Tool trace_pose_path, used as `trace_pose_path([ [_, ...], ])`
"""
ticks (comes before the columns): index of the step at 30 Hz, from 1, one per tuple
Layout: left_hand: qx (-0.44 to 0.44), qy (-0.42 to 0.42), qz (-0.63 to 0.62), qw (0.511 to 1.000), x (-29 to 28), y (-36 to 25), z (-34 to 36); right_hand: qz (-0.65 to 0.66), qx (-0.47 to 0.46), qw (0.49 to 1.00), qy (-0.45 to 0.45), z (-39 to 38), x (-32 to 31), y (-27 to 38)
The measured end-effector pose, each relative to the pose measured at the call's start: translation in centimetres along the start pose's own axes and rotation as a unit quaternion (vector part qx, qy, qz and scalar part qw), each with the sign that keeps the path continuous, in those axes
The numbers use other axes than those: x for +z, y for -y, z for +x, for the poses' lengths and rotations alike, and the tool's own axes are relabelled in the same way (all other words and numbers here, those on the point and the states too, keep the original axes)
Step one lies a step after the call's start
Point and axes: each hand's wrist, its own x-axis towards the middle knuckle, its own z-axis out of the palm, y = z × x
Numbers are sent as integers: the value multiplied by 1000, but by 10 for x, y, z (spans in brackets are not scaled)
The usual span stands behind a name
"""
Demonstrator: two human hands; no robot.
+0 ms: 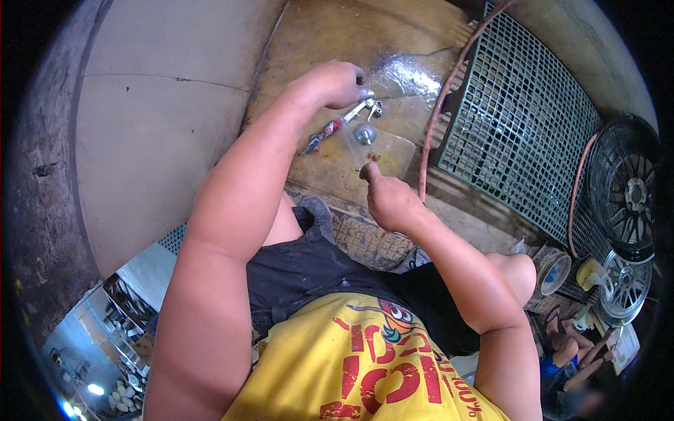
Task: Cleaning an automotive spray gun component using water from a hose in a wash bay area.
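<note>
My left hand [340, 88] is curled at the upper middle, its dark-stained fingertips at the upper end of a long light-coloured tool [353, 111] with red wrapping and a grey tip; whatever it grips is unclear. Beside the tool lie a small silver metal fitting [376, 109], a silver round part with a stem [365, 135] and small brass-coloured pieces [373, 157] on clear plastic [394, 149], over a stained, wet-patched board [316, 38]. My right hand [390, 196] is closed below these, thumb and finger at the plastic's lower edge; what they hold is too small to name.
A green grate [519, 133] with a pink hose [442, 105] stands right. Beyond are a black wheel rim [621, 189], a silver rim [625, 284] and a bucket [551, 270]. Another person [572, 351] is at lower right. A beige panel [158, 161] fills the left.
</note>
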Motion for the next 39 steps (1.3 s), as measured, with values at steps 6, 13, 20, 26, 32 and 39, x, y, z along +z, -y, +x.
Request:
trace_pose_path([
  [6,0,0,0,1000,-1,-9,-3,7,23,998,-50,6,-18,-17],
  [13,-21,18,10,1000,-9,-15,-5,34,-26,997,-62,1,-22,-10],
  [20,-2,4,-6,1000,-7,-14,-5,46,27,992,-113,5,-47,-39],
  [26,-6,-2,15,1000,-7,-18,-7,43,49,991,-115,1,-49,-47],
  [32,-3,10,11,1000,-7,-20,-8,62,52,992,-101,-4,-50,-47],
  [39,3,-4,13,1000,-3,-22,-4,64,68,989,-119,-6,-47,-69],
])
